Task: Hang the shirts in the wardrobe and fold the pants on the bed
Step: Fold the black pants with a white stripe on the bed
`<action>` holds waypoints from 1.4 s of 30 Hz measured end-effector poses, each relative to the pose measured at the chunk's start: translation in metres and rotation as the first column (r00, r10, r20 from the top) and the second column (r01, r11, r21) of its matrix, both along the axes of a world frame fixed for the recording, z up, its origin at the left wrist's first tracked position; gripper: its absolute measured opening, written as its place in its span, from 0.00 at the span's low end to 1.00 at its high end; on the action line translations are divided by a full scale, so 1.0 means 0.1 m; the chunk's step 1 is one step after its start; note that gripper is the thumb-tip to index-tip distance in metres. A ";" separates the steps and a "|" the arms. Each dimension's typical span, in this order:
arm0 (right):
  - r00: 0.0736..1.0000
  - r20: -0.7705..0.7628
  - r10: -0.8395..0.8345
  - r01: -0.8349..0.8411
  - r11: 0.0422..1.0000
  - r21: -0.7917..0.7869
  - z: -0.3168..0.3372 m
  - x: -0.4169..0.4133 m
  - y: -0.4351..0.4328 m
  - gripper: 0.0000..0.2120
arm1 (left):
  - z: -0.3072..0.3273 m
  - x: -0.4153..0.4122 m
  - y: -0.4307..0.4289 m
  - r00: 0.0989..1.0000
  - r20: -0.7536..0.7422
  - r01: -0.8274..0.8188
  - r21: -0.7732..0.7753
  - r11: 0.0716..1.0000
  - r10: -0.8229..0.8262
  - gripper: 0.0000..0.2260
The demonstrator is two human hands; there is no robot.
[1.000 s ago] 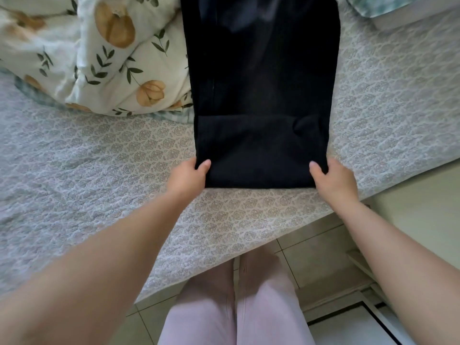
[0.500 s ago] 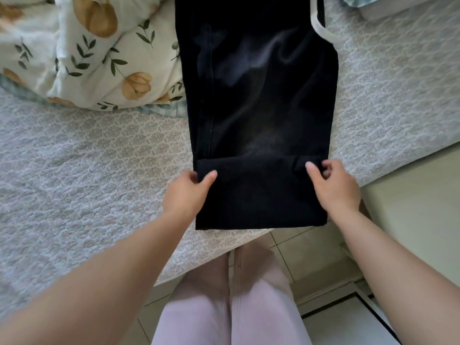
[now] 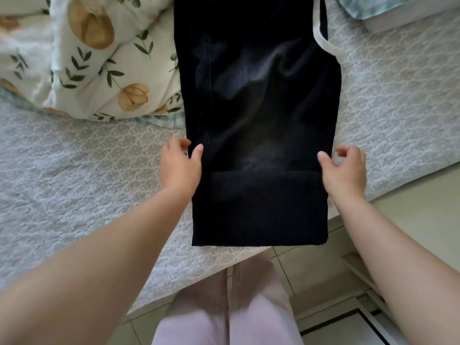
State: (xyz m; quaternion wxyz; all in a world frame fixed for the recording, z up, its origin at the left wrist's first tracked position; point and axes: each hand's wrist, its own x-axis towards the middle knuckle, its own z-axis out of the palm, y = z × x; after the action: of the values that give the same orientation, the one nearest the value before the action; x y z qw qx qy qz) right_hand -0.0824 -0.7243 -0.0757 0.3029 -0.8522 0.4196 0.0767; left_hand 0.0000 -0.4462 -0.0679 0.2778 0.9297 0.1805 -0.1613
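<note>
A pair of black pants [image 3: 261, 108] lies lengthwise on the bed [image 3: 74, 183], running from the far side toward the near edge. Its near end is turned up into a flat fold [image 3: 258, 207]. The bottom right corner of that fold hangs a little past the near edge of the bed, over the floor tiles [image 3: 306, 267]. The left hand [image 3: 180, 165] sits at the left edge of the pants just beyond the fold, thumb on top of the cloth and fingers curled against the edge, pinching it. The right hand [image 3: 343, 168] sits at the right edge opposite. Its thumb rests on the cloth and its fingers curl just beside the edge, but I cannot tell whether they actually grip the fabric. A white strap [image 3: 326, 43] runs down the right side of the pants toward the far end. A flowered quilt [image 3: 99, 63] is bunched toward the far left of the bed, touching the left side of the pants. A pale blue-green cloth [image 3: 383, 6] lies at the far right corner. The person's legs in pale pink trousers [image 3: 224, 314] stand against the near edge of the bed.
</note>
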 end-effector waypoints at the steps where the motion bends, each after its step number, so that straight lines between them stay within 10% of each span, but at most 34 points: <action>1: 0.999 0.019 -0.048 0.047 0.999 0.016 0.00 0.12 -0.07 0.20 | -0.01 0.14 -0.02 0.999 0.006 -0.042 -0.036 0.998 0.042 0.16; 8: 0.987 -0.155 -0.034 0.052 0.992 0.112 -0.03 0.73 -0.23 0.14 | -0.08 0.83 -0.25 0.995 -0.090 -0.052 -0.102 0.993 0.042 0.26; 13: 0.985 -0.152 -0.082 0.102 0.987 0.124 -0.06 0.90 -0.18 0.21 | 0.00 0.85 -0.30 0.960 0.250 0.107 0.088 0.990 -0.126 0.24; 21: 0.983 -0.148 -0.109 0.134 0.977 0.168 -0.05 0.98 -0.18 0.21 | -0.02 1.01 -0.47 0.996 -0.063 0.054 -0.095 0.994 -0.060 0.22; 26: 0.991 -0.111 -0.081 0.094 0.988 0.119 -0.05 0.98 -0.18 0.20 | 0.08 1.21 -0.27 0.983 0.167 -0.073 -0.019 0.997 0.075 0.08; 34: 0.980 0.014 -0.197 0.191 0.966 0.172 -0.05 1.12 -0.18 0.20 | -0.01 1.08 -0.35 0.989 0.126 -0.074 0.007 0.997 0.072 0.25; 42: 0.992 -0.124 -0.011 0.027 0.992 0.124 -0.12 1.29 -0.41 0.16 | -0.25 0.60 -0.08 0.999 0.022 0.045 0.007 0.999 -0.045 0.17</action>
State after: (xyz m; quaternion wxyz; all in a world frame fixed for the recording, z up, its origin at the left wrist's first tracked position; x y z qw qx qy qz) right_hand 0.0465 -0.7654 -0.0877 0.3302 -0.8210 0.4400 0.1525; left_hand 0.0604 -0.4545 -0.0928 0.2733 0.9361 0.1567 -0.1565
